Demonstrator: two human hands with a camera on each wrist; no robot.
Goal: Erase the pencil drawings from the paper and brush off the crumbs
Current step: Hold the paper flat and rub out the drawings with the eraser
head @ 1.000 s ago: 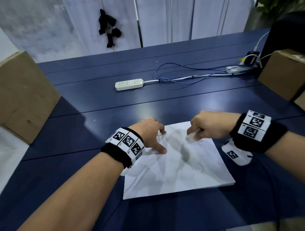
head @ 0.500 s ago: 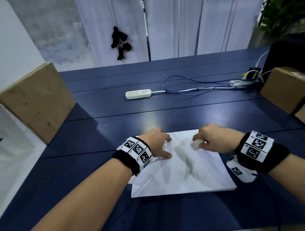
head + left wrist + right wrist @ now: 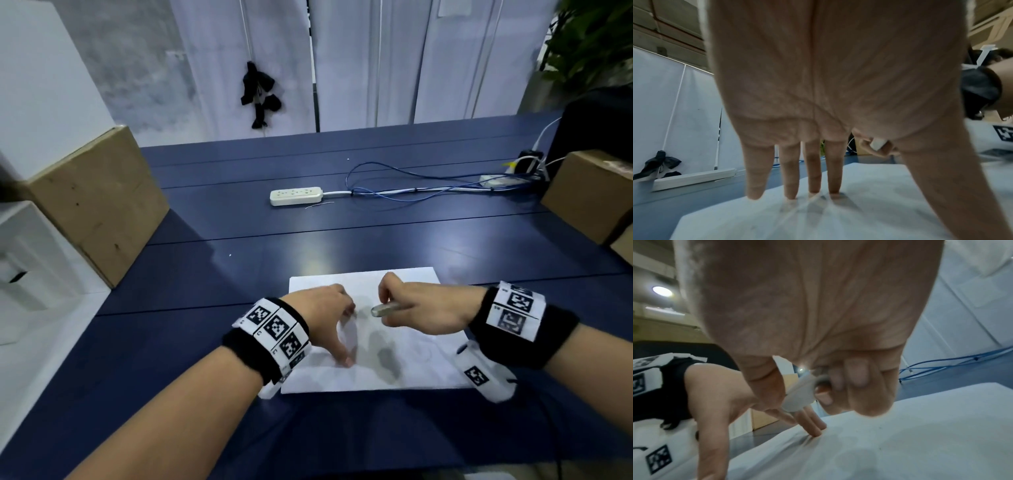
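Note:
A white sheet of paper [image 3: 411,363] lies on the dark blue table [image 3: 239,281], with faint pencil marks near its right side. My left hand [image 3: 329,315] presses the sheet down with straight, spread fingertips [image 3: 791,193] and thumb. My right hand [image 3: 421,308] is curled round a white eraser [image 3: 385,309], held just above the paper's upper middle. In the right wrist view the eraser [image 3: 799,395] sits pinched between thumb and curled fingers, clear of the paper [image 3: 900,443]. The paper wrinkles slightly under the left fingertips.
A white power strip [image 3: 296,196] with blue and white cables [image 3: 411,190] lies across the table's far half. Cardboard boxes stand at the left edge [image 3: 92,198] and the right edge [image 3: 589,195]. A dark object and a plant are at the far right.
The head camera has tilted up, so hands and paper sit lower in view. My right hand with the eraser has lifted and shifted a little toward the paper's middle. The left hand still presses the sheet.

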